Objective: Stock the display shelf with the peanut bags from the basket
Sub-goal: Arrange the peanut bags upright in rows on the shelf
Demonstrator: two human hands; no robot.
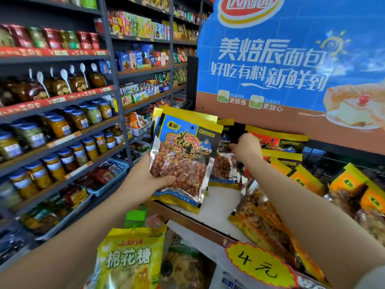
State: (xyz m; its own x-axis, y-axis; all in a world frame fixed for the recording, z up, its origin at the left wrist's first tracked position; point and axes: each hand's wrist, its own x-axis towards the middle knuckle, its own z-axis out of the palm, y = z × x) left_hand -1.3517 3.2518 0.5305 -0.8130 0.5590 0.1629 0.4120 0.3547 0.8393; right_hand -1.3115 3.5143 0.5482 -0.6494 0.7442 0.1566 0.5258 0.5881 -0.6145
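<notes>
Marshmallow bag point(131, 257) sits nearest; left hand point(154, 174) grips spare peanut bags point(183, 155), right hand point(246, 148) pinches one on the shelf's point(200, 224) left edge; stand it upright.

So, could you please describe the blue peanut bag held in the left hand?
The blue peanut bag is a glossy plastic pouch with a yellow top band, blue label and clear window showing reddish peanuts. It is upright, tilted slightly, in front of the display shelf. The left hand grips its lower left; more bags are stacked behind it.
</notes>
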